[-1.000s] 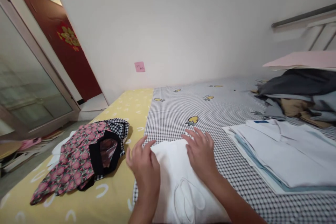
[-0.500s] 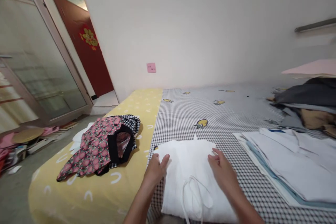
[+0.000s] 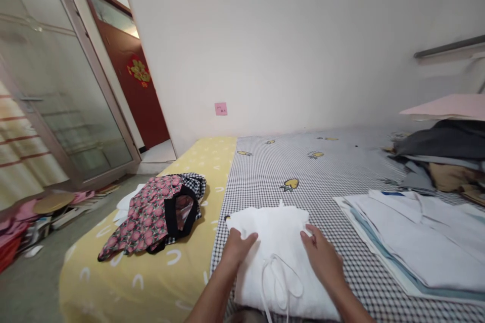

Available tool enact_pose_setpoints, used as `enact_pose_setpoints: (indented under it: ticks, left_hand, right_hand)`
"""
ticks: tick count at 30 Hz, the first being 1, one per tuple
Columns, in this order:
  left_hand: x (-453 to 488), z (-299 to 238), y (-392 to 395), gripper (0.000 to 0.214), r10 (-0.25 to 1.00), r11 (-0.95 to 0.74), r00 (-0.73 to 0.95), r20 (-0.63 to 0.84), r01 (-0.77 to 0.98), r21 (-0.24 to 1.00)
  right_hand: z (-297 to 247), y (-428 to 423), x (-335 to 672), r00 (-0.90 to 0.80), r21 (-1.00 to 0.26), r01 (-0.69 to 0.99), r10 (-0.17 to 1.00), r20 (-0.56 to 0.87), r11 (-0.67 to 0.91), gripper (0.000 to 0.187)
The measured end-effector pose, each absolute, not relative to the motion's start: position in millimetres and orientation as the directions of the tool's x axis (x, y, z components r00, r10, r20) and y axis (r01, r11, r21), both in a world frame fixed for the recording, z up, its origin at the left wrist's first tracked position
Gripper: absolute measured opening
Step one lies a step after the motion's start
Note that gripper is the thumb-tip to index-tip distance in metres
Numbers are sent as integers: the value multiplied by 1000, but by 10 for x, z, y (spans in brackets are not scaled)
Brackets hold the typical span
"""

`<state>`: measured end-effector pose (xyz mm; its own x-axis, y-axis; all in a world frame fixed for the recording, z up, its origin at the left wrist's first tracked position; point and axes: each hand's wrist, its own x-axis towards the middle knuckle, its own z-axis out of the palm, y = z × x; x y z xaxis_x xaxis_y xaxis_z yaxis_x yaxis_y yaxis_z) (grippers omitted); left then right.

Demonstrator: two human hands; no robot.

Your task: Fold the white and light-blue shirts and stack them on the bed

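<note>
A white folded garment (image 3: 278, 262) lies on the black-and-white checked bedsheet (image 3: 341, 171), its long axis running away from the person toward the wall, with white drawstring loops (image 3: 282, 282) hanging at the near end. The left hand (image 3: 238, 250) and right hand (image 3: 322, 262) rest open on its two sides, gripping nothing. To the right sits a stack of folded shirts (image 3: 413, 242); to the left, a floral garment (image 3: 147, 217) lies on yellow bedding (image 3: 151, 272). A pink note (image 3: 221, 108) on the wall carries writing too small to read.
</note>
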<state>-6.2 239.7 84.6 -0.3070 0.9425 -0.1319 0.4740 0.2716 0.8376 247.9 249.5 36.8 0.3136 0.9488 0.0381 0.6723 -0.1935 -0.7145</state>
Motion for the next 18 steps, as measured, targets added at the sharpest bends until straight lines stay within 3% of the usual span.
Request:
enact_pose_setpoints:
  ticks: [4,8,12,15,18]
  left_hand:
    - [146,936,2338,23,967,201,-240,-82,528,825]
    - [198,976,2202,22,992,52,-124,3,437,898]
    - [95,882,2256,47,989,145,-19,-144,203,968]
    - [37,788,2424,78,967,253,31,-253,4,967]
    - [30,733,2610,73,969,244,-46,-243,16,970]
  right_hand:
    - [272,2482,2464,293,-696,709,945,144,-114,46]
    - [211,2469,2478,278,-724,689,938,207,-44,47]
    - [202,2481,2498,312,-781,620,937,158,-75,53]
    - [206,2488,2523,325,-813,579,932,160,-62,54]
    - [223,2489,2549,317,-838,546,923,218,11,53]
